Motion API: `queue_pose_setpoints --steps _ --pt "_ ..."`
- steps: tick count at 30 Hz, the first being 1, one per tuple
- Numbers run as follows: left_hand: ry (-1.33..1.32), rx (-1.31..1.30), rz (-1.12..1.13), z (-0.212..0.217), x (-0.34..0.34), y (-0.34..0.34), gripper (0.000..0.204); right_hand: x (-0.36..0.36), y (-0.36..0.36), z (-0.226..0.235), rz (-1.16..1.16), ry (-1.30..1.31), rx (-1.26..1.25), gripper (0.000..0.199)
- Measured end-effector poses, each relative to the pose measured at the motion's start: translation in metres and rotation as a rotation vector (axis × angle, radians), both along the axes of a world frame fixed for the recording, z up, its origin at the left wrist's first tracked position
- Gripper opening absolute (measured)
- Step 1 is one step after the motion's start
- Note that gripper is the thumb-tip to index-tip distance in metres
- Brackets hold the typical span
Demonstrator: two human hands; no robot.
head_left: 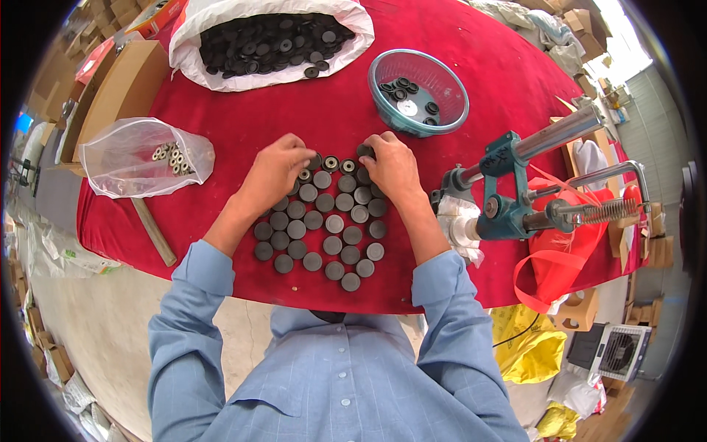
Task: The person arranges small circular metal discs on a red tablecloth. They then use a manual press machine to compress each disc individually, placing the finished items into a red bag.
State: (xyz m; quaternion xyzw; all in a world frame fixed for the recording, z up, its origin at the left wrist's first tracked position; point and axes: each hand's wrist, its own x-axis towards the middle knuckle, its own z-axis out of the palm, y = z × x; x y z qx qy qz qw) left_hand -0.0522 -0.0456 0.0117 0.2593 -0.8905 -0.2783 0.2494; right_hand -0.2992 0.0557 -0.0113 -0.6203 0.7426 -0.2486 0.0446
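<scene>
Several dark round caps (313,220) lie spread over the red cloth between my forearms, most with plain tops up. At the far edge of the group, a few caps show pale metal rings inside, such as the ringed cap (331,163). My left hand (278,168) has thumb and fingers closed at the edge of a dark cap (315,160). Across from it, my right hand (393,166) pinches another dark cap (364,150) at the group's far right. My fingers partly cover both caps.
A white sack of black caps (276,46) lies at the far side. Beside it stands a blue-green basin (455,110) holding a few caps. At left are a clear bag of metal rings (110,158) and a wooden-handled tool (153,232). A green hand press (504,184) stands at right.
</scene>
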Motion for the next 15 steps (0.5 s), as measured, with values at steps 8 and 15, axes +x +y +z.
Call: queue_pose_setpoints --steps 8,15 --pt "-0.176 -0.277 -0.061 -0.017 0.005 0.012 0.042 0.005 -0.007 0.003 0.055 0.043 -0.032 0.027" --pt "-0.065 -0.134 -0.027 -0.019 0.011 0.008 0.044 0.020 0.009 0.018 0.115 -0.183 -0.055 0.018"
